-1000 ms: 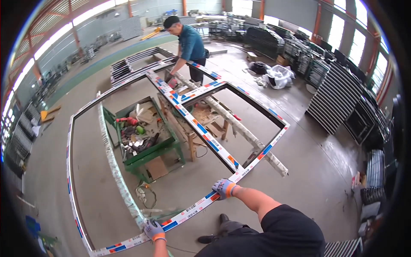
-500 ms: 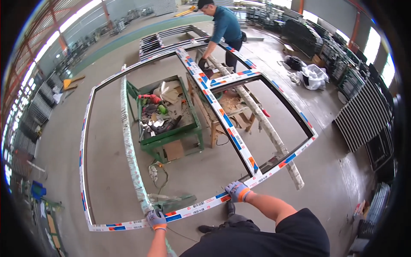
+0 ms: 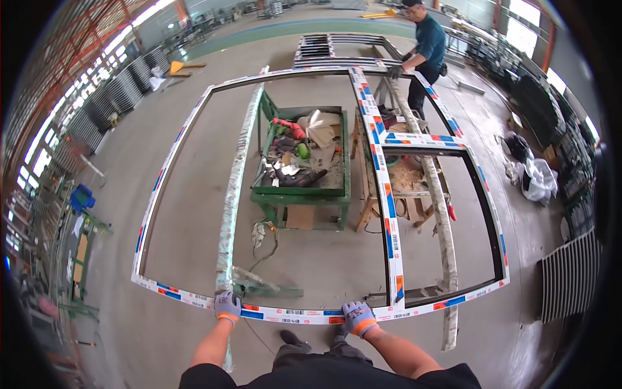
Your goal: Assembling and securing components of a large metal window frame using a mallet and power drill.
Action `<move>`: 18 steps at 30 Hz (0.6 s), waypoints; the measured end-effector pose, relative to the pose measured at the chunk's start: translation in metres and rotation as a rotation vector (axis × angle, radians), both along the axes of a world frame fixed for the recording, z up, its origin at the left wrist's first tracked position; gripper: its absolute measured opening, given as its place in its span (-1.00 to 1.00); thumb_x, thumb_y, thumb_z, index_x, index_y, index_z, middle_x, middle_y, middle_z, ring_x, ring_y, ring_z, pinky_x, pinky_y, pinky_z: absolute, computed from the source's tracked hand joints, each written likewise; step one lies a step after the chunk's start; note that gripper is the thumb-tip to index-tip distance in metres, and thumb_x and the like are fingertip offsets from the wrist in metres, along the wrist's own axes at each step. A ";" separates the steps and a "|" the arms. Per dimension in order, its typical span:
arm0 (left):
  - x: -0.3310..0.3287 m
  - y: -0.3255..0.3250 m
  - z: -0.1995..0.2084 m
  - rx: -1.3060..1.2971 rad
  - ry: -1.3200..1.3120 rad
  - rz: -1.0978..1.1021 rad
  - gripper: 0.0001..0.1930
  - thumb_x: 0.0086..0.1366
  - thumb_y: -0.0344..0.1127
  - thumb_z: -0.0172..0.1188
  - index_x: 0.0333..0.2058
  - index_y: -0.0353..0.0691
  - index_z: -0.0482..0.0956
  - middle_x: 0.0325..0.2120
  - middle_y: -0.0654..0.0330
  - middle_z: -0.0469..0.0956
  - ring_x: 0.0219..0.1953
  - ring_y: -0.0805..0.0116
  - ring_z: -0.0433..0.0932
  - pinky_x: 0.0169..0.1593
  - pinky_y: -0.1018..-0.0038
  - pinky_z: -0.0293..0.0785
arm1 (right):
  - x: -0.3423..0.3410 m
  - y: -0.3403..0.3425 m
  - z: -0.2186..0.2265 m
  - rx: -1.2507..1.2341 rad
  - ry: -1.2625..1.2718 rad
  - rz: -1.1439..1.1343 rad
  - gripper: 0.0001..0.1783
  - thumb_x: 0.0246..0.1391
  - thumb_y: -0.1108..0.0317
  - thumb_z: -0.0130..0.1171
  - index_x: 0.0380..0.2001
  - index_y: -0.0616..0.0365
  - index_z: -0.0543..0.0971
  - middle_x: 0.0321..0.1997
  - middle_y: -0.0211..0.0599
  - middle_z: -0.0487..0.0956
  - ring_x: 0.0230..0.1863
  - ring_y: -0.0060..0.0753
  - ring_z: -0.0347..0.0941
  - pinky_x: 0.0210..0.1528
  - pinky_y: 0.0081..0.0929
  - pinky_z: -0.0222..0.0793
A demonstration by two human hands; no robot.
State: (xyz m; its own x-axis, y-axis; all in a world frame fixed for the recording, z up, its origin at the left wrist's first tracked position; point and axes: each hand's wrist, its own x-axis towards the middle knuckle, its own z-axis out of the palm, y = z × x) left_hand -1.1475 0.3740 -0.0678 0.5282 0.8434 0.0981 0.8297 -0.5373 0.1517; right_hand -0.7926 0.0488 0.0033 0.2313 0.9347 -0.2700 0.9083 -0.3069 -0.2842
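Note:
A large white window frame (image 3: 389, 207) wrapped in red and blue taped film lies flat at waist height over two long pale support beams (image 3: 234, 188). My left hand (image 3: 227, 305), in a grey and orange glove, grips the near rail of the frame. My right hand (image 3: 358, 318), gloved the same way, grips that rail further right, close to the frame's middle upright. At the far end a person in a dark teal shirt (image 3: 429, 45) holds the opposite rail with gloved hands.
Under the frame stands a green metal workbench (image 3: 304, 191) strewn with tools, beside a wooden trestle (image 3: 405, 188). More frames (image 3: 337, 47) are stacked on the concrete floor beyond. White bags (image 3: 539, 179) and racks line the right side.
The view has swung left and the frame now lies squarer in front of me. Both my hands stay on the near rail; the other person stays at the far end.

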 end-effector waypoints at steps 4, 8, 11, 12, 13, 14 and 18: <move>0.014 -0.001 0.008 -0.019 0.011 -0.001 -0.72 0.15 -0.12 0.17 -0.28 -0.19 0.62 -0.17 0.06 0.59 -0.07 0.04 0.50 0.11 0.15 0.34 | 0.002 -0.003 -0.007 -0.016 -0.018 0.002 -0.54 -0.14 0.03 0.27 -0.24 0.10 0.52 -0.22 -0.11 0.56 -0.12 -0.05 0.50 -0.04 -0.17 0.40; -0.007 -0.005 0.011 -0.005 -0.007 0.073 -0.68 0.16 -0.06 0.13 -0.31 -0.20 0.63 -0.20 0.05 0.60 -0.07 0.03 0.52 0.09 0.18 0.36 | -0.005 0.003 -0.022 0.018 -0.018 0.035 -0.55 -0.15 0.02 0.27 -0.25 0.07 0.52 -0.21 -0.10 0.57 -0.11 -0.05 0.50 -0.06 -0.17 0.37; -0.003 -0.010 0.015 -0.020 0.047 0.021 -0.66 0.19 -0.03 0.09 -0.32 -0.19 0.63 -0.25 0.03 0.62 -0.11 0.04 0.54 0.06 0.16 0.38 | -0.007 0.001 -0.036 0.098 -0.079 -0.005 -0.53 -0.19 -0.10 0.31 -0.35 0.04 0.55 -0.30 -0.15 0.57 -0.18 -0.09 0.51 -0.12 -0.18 0.40; 0.004 -0.009 0.019 -0.052 0.067 0.015 -0.66 0.20 -0.02 0.07 -0.32 -0.18 0.63 -0.27 0.02 0.62 -0.12 0.05 0.55 0.04 0.16 0.39 | -0.010 -0.005 -0.032 0.118 -0.081 -0.034 -0.54 -0.21 -0.11 0.32 -0.39 0.02 0.55 -0.33 -0.17 0.57 -0.20 -0.10 0.52 -0.14 -0.18 0.39; 0.015 -0.012 0.026 -0.078 0.060 -0.005 -0.67 0.20 -0.03 0.07 -0.32 -0.17 0.63 -0.28 0.03 0.62 -0.12 0.06 0.55 0.04 0.16 0.39 | -0.012 -0.013 -0.033 0.116 -0.092 -0.053 -0.53 -0.23 -0.12 0.33 -0.40 0.02 0.55 -0.35 -0.19 0.57 -0.22 -0.10 0.52 -0.15 -0.18 0.39; 0.021 -0.014 0.034 -0.102 0.053 -0.025 -0.68 0.21 -0.04 0.06 -0.32 -0.16 0.63 -0.28 0.04 0.62 -0.12 0.07 0.55 0.03 0.17 0.40 | -0.013 -0.016 -0.035 0.116 -0.101 -0.073 -0.52 -0.25 -0.14 0.35 -0.42 0.01 0.55 -0.37 -0.20 0.57 -0.24 -0.11 0.52 -0.16 -0.18 0.39; 0.009 -0.005 0.027 -0.165 0.021 -0.035 -0.69 0.22 -0.05 0.06 -0.32 -0.15 0.62 -0.30 0.07 0.62 -0.14 0.08 0.56 0.01 0.17 0.40 | -0.016 -0.009 -0.034 0.073 -0.151 -0.067 -0.48 -0.28 -0.19 0.37 -0.42 0.00 0.55 -0.36 -0.21 0.57 -0.25 -0.12 0.52 -0.17 -0.19 0.38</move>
State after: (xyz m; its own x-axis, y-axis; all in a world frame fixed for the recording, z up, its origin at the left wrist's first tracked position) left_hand -1.1390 0.3686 -0.0404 0.5577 0.8284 -0.0517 0.8151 -0.5348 0.2227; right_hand -0.8087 0.0396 -0.0310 0.3267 0.9316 -0.1591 0.9206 -0.3518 -0.1697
